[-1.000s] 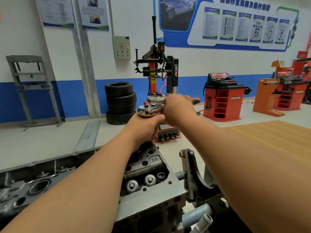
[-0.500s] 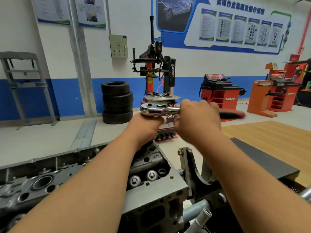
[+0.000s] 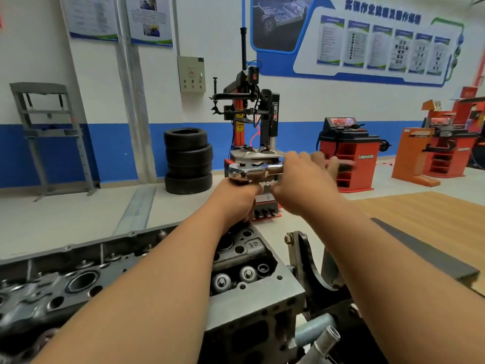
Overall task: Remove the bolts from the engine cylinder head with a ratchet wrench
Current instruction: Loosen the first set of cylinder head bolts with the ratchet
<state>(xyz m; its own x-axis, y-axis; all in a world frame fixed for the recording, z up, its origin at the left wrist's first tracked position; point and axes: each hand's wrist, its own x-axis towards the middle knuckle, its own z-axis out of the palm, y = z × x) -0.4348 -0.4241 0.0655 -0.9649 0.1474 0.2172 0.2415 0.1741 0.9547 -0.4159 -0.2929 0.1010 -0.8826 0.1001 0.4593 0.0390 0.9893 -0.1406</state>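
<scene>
Left hand (image 3: 236, 199) is curled into a fist directly beneath the chrome head of the ratchet wrench (image 3: 245, 172). It is closed round the wrench's upright drive part, which is hidden inside the fist. Right hand (image 3: 304, 186) is laid over the handle just right of the left hand, fingers curled across the top and thumb below. How firmly the handle is gripped cannot be told through the blur.

The wrench's long axis is held level, running from the head above the left hand rightward past the right hand to a red-and-black grip. The bolt being worked is judged to lie straight below the left hand, at the far end of the engine cylinder head (image 3: 253, 252). It is covered by the fist and cannot be seen. The coming swing is therefore expected from the right hand, about that upright axis, with the left hand serving as pivot.

Nearer than both hands, two round spring caps (image 3: 221, 282) are set in a recess of the casting, below the left wrist. Under the right forearm a dark stand bracket (image 3: 301, 254) is mounted, to be minded if the handle is dropped low. A wooden tabletop (image 3: 420, 219) is spread to the right of the right hand.

Beyond the hands, a tyre changer (image 3: 249, 114) is placed behind the wrench head. A stack of tyres (image 3: 187, 158) is set to the left, and a red wheel balancer (image 3: 346, 153) behind the right hand.
</scene>
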